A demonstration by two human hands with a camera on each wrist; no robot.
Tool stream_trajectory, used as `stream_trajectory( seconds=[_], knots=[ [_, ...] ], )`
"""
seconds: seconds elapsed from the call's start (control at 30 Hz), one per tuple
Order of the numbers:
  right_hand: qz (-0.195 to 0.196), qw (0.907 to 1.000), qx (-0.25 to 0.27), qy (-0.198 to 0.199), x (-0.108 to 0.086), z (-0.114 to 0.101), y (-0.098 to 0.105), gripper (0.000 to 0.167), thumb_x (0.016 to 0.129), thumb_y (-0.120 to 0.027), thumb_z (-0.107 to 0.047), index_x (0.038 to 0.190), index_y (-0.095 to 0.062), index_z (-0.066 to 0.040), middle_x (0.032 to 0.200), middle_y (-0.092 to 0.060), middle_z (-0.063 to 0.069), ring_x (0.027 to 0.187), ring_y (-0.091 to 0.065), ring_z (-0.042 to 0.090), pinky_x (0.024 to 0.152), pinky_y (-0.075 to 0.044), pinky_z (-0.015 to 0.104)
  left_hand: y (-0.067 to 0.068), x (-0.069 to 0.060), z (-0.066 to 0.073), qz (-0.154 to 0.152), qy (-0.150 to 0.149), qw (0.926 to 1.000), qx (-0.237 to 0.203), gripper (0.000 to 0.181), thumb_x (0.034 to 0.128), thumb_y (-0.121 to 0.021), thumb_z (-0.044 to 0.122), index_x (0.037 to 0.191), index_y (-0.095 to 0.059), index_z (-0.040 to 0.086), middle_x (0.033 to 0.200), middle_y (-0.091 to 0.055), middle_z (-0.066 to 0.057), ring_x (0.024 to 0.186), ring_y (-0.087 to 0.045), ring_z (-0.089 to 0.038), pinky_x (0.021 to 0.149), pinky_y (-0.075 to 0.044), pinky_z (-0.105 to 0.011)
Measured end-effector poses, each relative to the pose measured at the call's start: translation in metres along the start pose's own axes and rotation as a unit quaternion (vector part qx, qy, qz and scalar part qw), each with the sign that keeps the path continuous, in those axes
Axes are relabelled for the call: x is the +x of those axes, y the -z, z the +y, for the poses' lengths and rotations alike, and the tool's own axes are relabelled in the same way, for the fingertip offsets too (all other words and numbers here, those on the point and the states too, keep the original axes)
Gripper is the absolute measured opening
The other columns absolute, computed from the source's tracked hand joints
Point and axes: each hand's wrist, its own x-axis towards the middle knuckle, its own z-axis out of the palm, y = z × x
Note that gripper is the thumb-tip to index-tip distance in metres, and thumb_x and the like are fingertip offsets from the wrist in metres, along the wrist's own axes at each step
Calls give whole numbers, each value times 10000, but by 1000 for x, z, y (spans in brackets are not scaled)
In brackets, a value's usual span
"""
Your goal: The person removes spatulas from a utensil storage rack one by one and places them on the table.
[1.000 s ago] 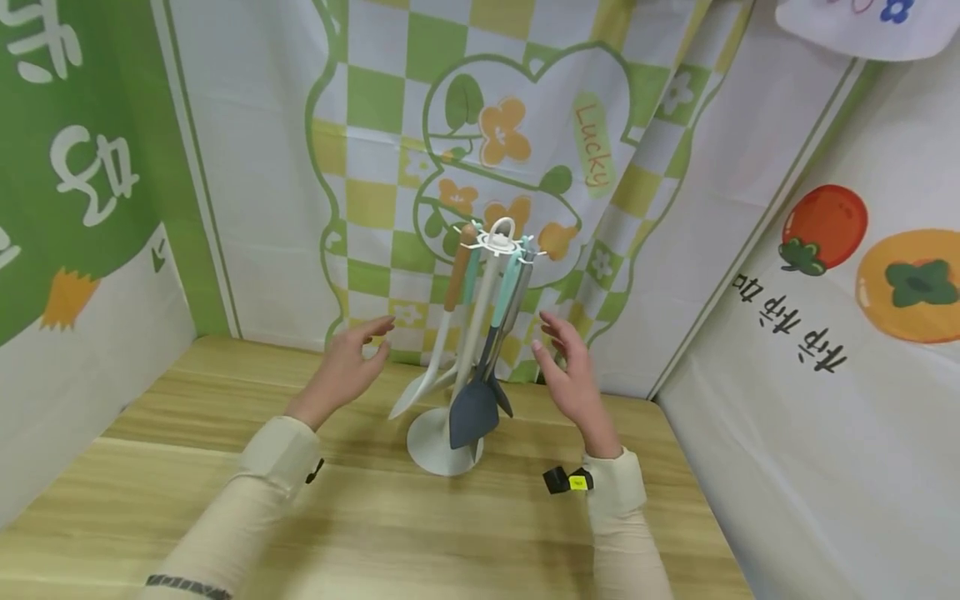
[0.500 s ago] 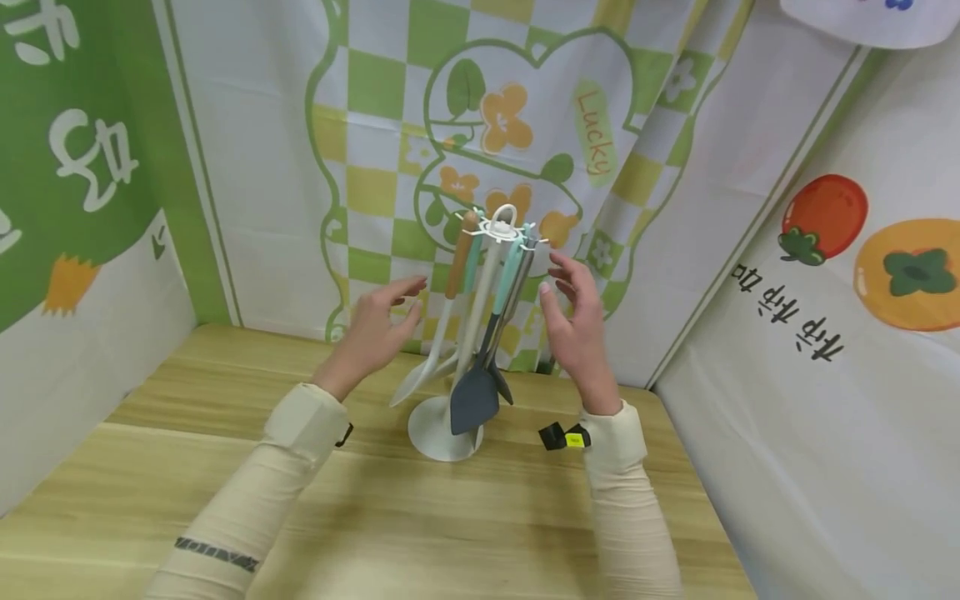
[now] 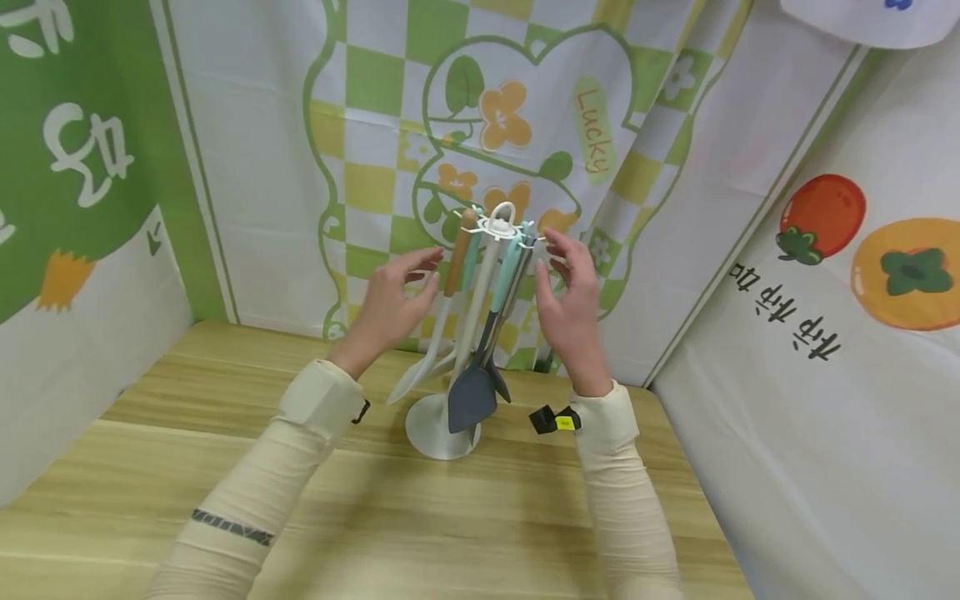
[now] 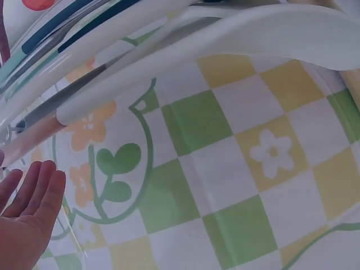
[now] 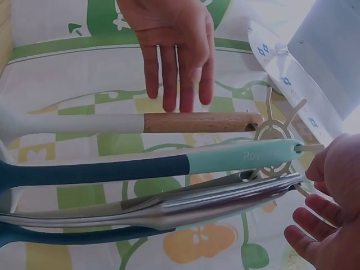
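A white stand, its round base (image 3: 442, 429) on the table, carries several hanging utensils. One has a wooden handle (image 3: 459, 254) and a white lower part; a dark turner (image 3: 472, 400) has a mint handle (image 5: 242, 156). A steel-handled utensil (image 5: 225, 197) hangs on the right. My left hand (image 3: 393, 304) is left of the wooden handle, fingers relaxed and holding nothing; the left wrist view shows these fingers (image 4: 48, 188) just below that handle. My right hand (image 3: 572, 304) is beside the hooks on the right, loosely bent and apart from the steel handle in the right wrist view.
The wooden table (image 3: 390, 517) runs up to a checkered cloth (image 3: 375, 92) hanging close behind the stand. Printed panels stand at left and right, the right one with a tomato picture (image 3: 823, 217). A small black object (image 3: 543, 419) shows beside my right cuff.
Both hands have moved up and inward toward the top of the stand, the left one moving right to the wooden handle. The utensils still hang in their places.
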Motion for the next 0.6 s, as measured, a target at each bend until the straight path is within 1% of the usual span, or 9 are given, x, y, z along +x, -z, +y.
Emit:
stream_trajectory(
  seconds=[0.07, 0.17, 0.3, 0.37, 0.47, 0.6],
  knots=[
    [62, 9999, 11, 119, 4, 0, -3, 346, 973, -545, 114, 1318, -554, 142, 1311, -536, 342, 1194, -528, 481, 1056, -502, 570, -2, 5, 4, -32, 64, 9999, -143, 369, 987, -568, 6, 1350, -605, -50, 1306, -657, -222, 1164, -647, -362, 999, -573, -483],
    [42, 9997, 62, 245, 10, 4, -6, 306, 970, -554, 125, 1273, -584, 157, 1278, -566, 338, 1180, -553, 468, 1062, -510, 557, -7, 10, 6, -69, 228, 9990, -389, 370, 986, -587, 7, 1352, -604, -44, 1294, -665, -220, 1159, -656, -343, 997, -582, -444],
    [-43, 9990, 138, 412, 16, 18, -9, 254, 963, -572, 137, 1208, -630, 172, 1219, -598, 340, 1155, -601, 438, 1074, -524, 479, -14, 14, 6, -1, 446, 9968, -667, 385, 978, -610, -6, 1361, -594, -49, 1282, -668, -230, 1135, -669, -341, 972, -597, -432],
    [-40, 9991, 161, 398, 18, 26, -9, 244, 965, -583, 125, 1197, -654, 148, 1207, -612, 310, 1148, -624, 401, 1068, -537, 415, -17, 15, 5, 50, 555, 9952, -803, 396, 975, -617, -13, 1368, -586, -53, 1281, -666, -239, 1132, -669, -347, 962, -601, -445],
    [3, 9993, 193, 309, 19, 34, -10, 225, 969, -610, 83, 1179, -689, 97, 1197, -630, 248, 1130, -646, 334, 1011, -573, 329, -20, 15, 3, 86, 699, 9925, -1003, 409, 973, -623, -23, 1378, -577, -51, 1283, -660, -244, 1138, -666, -350, 955, -603, -458],
    [102, 9993, 239, 264, 19, 38, -11, 195, 957, -649, 55, 1138, -721, 62, 1165, -644, 210, 1080, -666, 297, 902, -616, 283, -25, 14, -1, 57, 771, 9909, -1105, 427, 965, -623, -51, 1389, -566, -46, 1257, -665, -255, 1123, -670, -359, 945, -608, -455]
  ],
)
